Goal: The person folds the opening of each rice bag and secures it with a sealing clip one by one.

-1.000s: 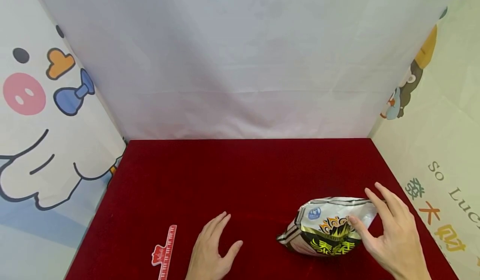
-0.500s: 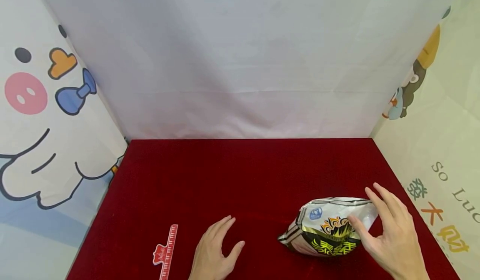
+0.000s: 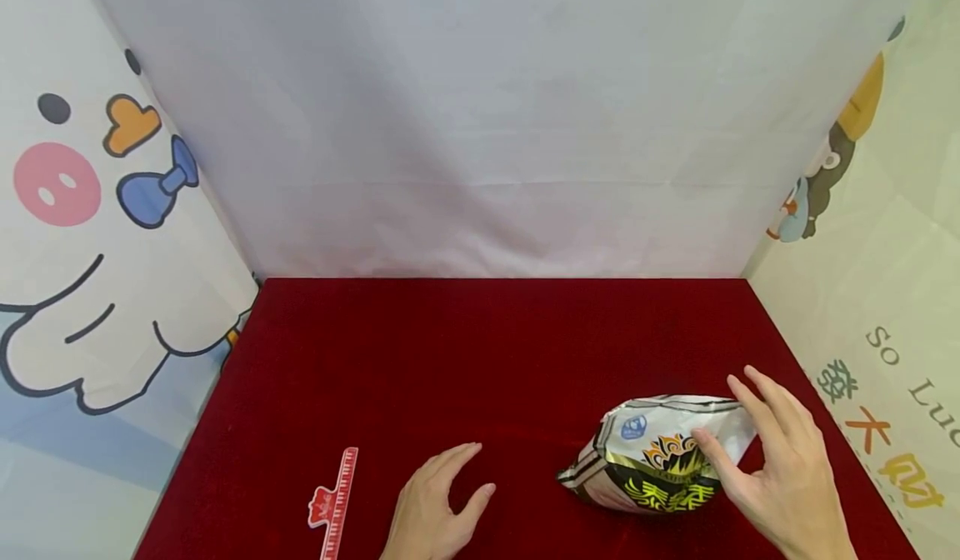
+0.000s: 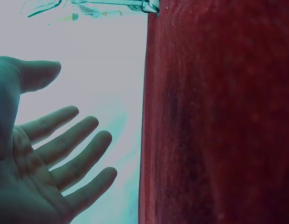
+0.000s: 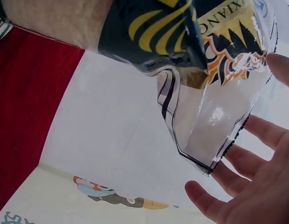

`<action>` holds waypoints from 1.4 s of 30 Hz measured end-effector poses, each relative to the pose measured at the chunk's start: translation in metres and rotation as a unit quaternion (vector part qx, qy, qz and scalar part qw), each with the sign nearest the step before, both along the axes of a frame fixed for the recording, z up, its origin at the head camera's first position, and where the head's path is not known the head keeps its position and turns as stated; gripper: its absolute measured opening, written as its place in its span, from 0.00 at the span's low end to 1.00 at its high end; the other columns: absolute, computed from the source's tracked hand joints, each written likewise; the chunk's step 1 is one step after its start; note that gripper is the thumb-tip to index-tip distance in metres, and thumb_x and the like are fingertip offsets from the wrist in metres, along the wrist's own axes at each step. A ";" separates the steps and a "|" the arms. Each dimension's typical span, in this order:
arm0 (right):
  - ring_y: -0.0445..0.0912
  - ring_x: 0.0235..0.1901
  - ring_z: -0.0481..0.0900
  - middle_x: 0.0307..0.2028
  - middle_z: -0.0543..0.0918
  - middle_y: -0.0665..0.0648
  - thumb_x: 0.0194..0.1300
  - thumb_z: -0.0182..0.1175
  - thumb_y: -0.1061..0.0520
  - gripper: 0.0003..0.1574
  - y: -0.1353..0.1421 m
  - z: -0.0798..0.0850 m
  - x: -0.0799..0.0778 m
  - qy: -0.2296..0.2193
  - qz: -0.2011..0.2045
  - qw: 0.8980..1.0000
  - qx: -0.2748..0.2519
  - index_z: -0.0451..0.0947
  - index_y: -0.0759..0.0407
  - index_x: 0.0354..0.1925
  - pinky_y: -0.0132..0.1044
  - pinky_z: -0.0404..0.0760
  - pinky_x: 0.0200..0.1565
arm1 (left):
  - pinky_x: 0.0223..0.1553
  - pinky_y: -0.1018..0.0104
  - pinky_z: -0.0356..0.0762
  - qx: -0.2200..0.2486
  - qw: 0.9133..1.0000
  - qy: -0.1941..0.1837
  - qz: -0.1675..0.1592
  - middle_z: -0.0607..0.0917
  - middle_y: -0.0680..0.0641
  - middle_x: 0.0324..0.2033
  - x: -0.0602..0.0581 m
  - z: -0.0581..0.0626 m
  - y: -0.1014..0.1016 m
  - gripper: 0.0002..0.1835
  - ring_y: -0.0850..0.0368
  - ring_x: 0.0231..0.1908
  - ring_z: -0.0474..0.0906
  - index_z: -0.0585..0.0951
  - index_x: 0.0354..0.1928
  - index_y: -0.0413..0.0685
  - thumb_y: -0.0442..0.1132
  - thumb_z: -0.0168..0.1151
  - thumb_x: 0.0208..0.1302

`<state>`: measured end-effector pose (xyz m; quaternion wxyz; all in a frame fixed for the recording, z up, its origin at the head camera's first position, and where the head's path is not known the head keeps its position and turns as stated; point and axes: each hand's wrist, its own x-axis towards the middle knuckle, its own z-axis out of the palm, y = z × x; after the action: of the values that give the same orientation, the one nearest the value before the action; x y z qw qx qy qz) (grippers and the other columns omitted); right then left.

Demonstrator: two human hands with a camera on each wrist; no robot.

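A glossy printed plastic bag (image 3: 660, 452), with black and silver parts, yellow characters and striped edges, stands on the right side of the dark red table. My right hand (image 3: 783, 468) is at its upper right corner, thumb over the front and fingers behind the edge. In the right wrist view, the fingers (image 5: 247, 158) are spread beside the jagged top edge of the bag (image 5: 228, 93). To the left of the bag, my left hand (image 3: 435, 506) holds nothing, its fingers extended together and the thumb apart. The left wrist view shows the palm (image 4: 37, 172) with fingers spread.
A red-and-white strip (image 3: 339, 506) with a piano-key pattern and a red side tab lies left of my left hand. Pale cloth (image 3: 495, 127) hangs behind the red table (image 3: 450, 335). Printed cartoon cloths (image 3: 82, 293) stand along both sides.
My left hand has shifted slightly right and down. The right hand stays at the bag's corner, and the bag keeps its place; the whole view has drifted a little.
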<state>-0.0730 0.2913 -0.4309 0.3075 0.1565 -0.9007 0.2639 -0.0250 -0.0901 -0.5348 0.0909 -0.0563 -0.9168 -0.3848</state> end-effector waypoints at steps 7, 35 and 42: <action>0.71 0.67 0.70 0.71 0.75 0.69 0.58 0.74 0.45 0.46 0.000 0.001 0.001 -0.008 -0.001 1.000 0.006 0.77 0.61 0.70 0.58 0.61 0.77 | 0.56 0.46 0.85 0.004 1.000 0.004 -0.005 0.88 0.52 0.61 0.000 0.002 0.003 0.25 0.50 0.59 0.86 0.85 0.64 0.52 0.48 0.73 0.67; 0.68 0.67 0.70 0.71 0.75 0.70 0.70 0.57 0.22 0.49 -0.005 0.010 0.000 -0.018 0.018 1.000 0.015 0.82 0.60 0.65 0.64 0.62 0.73 | 0.54 0.52 0.87 0.018 0.998 0.059 0.011 0.88 0.54 0.60 -0.004 0.008 0.012 0.24 0.55 0.59 0.87 0.86 0.62 0.54 0.46 0.76 0.64; 0.68 0.66 0.71 0.70 0.77 0.69 0.70 0.58 0.23 0.49 -0.005 0.013 -0.001 0.008 0.024 1.000 0.017 0.83 0.59 0.65 0.51 0.61 0.77 | 0.55 0.51 0.87 0.030 0.998 0.056 0.007 0.89 0.51 0.60 -0.006 0.010 0.016 0.24 0.54 0.59 0.87 0.86 0.62 0.53 0.45 0.76 0.64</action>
<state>-0.0742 0.2860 -0.4183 0.3053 0.1858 -0.8986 0.2544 -0.0309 -0.0738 -0.5247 0.1461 -0.0682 -0.8989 -0.4074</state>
